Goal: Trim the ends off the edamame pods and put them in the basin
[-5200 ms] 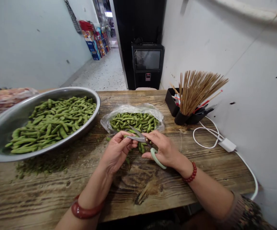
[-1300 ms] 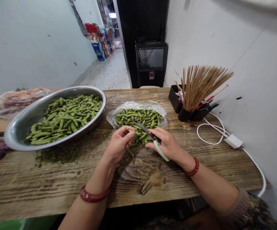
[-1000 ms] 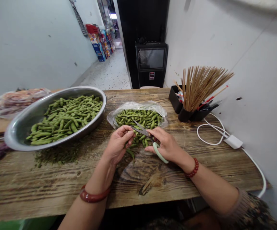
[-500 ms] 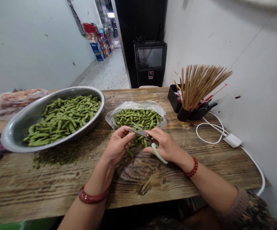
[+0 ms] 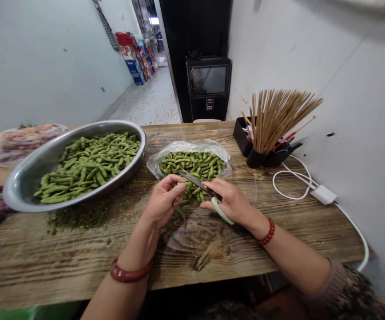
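My left hand (image 5: 164, 200) is closed in a pinch, with a green soybean pod (image 5: 180, 213) partly showing below its fingers; most of the pod is hidden. My right hand (image 5: 227, 200) grips scissors (image 5: 197, 181) by their pale green handle. The blades are nearly together and point left, their tips just above my left fingertips. Right behind both hands, a clear plastic bag (image 5: 154, 165) lies open, full of soybean pods (image 5: 192, 163). A large metal basin (image 5: 21, 191) to the left holds many more pods (image 5: 89, 166).
Green trimmings (image 5: 79, 218) lie below the basin on the wooden table (image 5: 119, 262). At the right are a black holder (image 5: 257, 159) of thin sticks (image 5: 275, 120) and a white cable with an adapter (image 5: 323, 194). A bagged bundle (image 5: 25, 140) sits at the far left.
The scissor blades have come closer together and the handle has tilted slightly. My left hand has barely moved.
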`<act>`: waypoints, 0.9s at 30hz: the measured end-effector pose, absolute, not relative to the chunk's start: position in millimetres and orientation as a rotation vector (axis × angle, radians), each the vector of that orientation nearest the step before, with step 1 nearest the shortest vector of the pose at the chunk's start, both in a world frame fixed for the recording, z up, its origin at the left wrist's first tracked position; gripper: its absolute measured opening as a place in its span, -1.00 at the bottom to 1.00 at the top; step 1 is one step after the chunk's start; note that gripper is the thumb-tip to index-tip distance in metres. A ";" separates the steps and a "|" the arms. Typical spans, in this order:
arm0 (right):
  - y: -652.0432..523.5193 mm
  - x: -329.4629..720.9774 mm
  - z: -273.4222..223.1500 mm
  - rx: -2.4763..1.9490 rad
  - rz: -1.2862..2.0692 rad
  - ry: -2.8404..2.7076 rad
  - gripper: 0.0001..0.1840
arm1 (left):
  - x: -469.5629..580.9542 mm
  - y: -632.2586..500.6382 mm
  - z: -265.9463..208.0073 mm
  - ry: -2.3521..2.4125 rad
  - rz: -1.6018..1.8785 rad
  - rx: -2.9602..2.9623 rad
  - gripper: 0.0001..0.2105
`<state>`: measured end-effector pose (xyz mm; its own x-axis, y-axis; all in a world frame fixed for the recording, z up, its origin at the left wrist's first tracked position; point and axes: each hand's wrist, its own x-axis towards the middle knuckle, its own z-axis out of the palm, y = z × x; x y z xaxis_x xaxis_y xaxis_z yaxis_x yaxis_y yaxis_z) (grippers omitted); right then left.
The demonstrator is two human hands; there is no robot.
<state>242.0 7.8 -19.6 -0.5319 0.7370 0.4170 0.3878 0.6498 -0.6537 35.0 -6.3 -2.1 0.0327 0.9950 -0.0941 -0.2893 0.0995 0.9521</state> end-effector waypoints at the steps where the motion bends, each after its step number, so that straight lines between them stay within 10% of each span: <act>1: 7.3 241.9 -18.8 -0.873 0.640 -2.173 -0.45 | 35.0 -6.1 -2.3 1.018 1.252 0.926 -0.83; 27: 8.7 242.0 -22.1 -0.846 0.645 -2.144 -0.52 | 31.8 -5.4 -1.6 1.014 1.254 0.931 -0.82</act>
<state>242.0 8.7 -22.1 -0.5164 0.7319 0.4446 0.3655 0.6579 -0.6585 31.8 -5.4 -1.6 0.0343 0.9955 -0.0885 -0.2946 0.0946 0.9509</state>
